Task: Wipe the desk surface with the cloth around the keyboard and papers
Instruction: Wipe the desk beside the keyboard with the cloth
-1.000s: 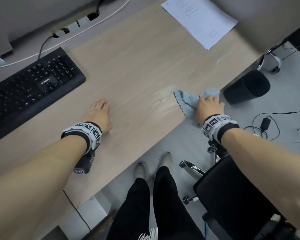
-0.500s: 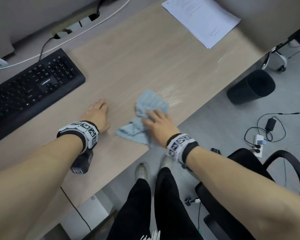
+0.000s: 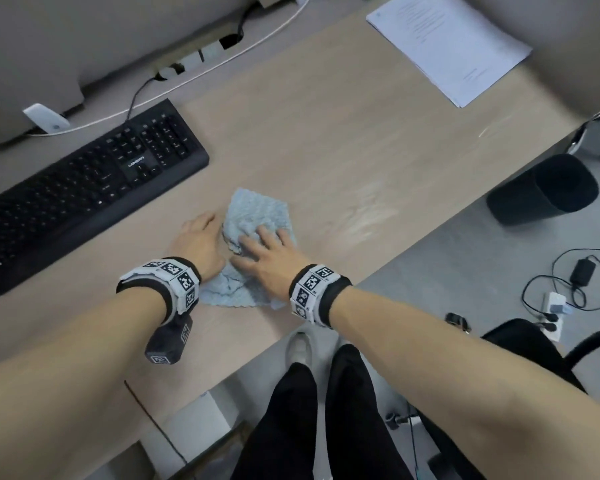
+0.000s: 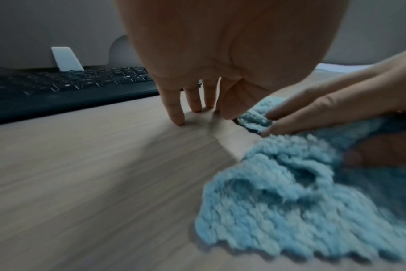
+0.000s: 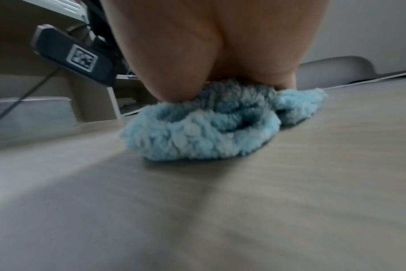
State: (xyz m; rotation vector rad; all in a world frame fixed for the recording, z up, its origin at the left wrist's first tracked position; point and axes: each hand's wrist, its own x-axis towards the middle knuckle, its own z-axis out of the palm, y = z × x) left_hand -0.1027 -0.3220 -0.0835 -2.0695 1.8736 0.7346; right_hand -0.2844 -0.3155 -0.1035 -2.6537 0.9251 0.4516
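Pressing flat-fingered on the blue terry cloth [image 3: 253,233], the right hand [image 3: 269,252] has swept it leftward from the desk's [image 3: 343,133] front edge until it meets the left hand [image 3: 201,240], braced open on its fingertips beside the keyboard [image 3: 84,188]. The central strip looks covered; ground near the papers [image 3: 447,46] remains. Only the left wrist view shows the right fingers [image 4: 313,113] lying extended over a fold.

A fluffy, looped-pile blue cloth [image 3: 253,216] on a matt wood-grain desk [image 3: 326,133], beside a seemingly matt plastic keyboard [image 3: 84,188].
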